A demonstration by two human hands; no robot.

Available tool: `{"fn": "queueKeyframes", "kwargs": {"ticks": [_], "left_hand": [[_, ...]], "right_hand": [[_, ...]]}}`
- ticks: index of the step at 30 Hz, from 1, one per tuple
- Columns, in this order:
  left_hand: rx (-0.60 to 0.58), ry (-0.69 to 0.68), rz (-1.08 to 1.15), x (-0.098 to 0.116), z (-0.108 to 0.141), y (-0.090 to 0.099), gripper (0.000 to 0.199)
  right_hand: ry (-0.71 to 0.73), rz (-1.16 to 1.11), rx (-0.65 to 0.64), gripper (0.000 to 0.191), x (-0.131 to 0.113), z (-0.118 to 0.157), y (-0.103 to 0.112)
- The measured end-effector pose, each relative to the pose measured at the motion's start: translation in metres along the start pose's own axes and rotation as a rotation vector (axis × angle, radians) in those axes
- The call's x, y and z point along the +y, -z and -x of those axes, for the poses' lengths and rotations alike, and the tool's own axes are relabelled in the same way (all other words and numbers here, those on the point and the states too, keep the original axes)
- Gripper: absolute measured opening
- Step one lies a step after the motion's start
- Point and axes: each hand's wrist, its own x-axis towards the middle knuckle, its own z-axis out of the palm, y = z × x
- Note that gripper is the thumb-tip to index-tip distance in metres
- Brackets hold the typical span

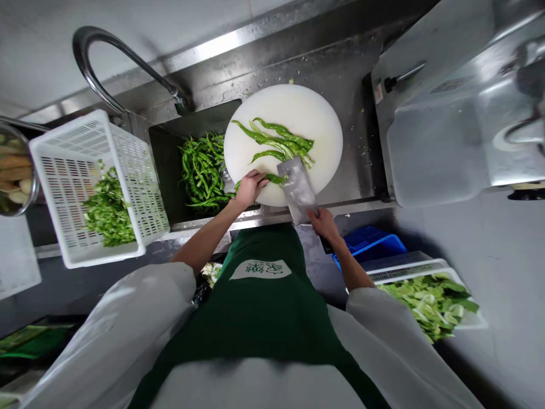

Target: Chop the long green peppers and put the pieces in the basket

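The step in hand appeared to be cutting: the left hand (251,187) was closed, fingertips pinching a long, slender green pepper (276,179) near the front edge of a round white cutting board (324,116). The right hand (326,226) was wrapped around the dark handle of a broad steel cleaver (300,193), whose blade slanted across the board with its far part at the pepper's right end. Whether the edge had bitten into it, I could not tell.

Several other long green peppers (293,149) lay loosely together just beyond the blade, some showing pale patches. The board rested on a stainless-steel tabletop (357,108), overhanging a dark sink basin (164,147) where a heap of glossy green peppers (204,170) lay.

As I judged it, the next move called for a steady pinch on the pepper, fingertips well clear of the blade, and a short, controlled stroke, since curved, smooth-skinned pods could roll.
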Motion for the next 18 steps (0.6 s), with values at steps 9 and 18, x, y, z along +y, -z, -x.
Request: {"fn": "queueKeyframes", "kwargs": {"ticks": [9, 18], "left_hand": [[-0.007, -0.046, -0.01, -0.004, 0.003, -0.008, 0.026], [0.035, -0.153, 0.093, -0.007, 0.002, 0.016, 0.024]], "right_hand": [[-0.001, -0.051, 0.038, 0.038, -0.011, -0.004, -0.019], [0.0, -0.13, 0.087, 0.042, -0.024, -0.014, -0.044]]}}
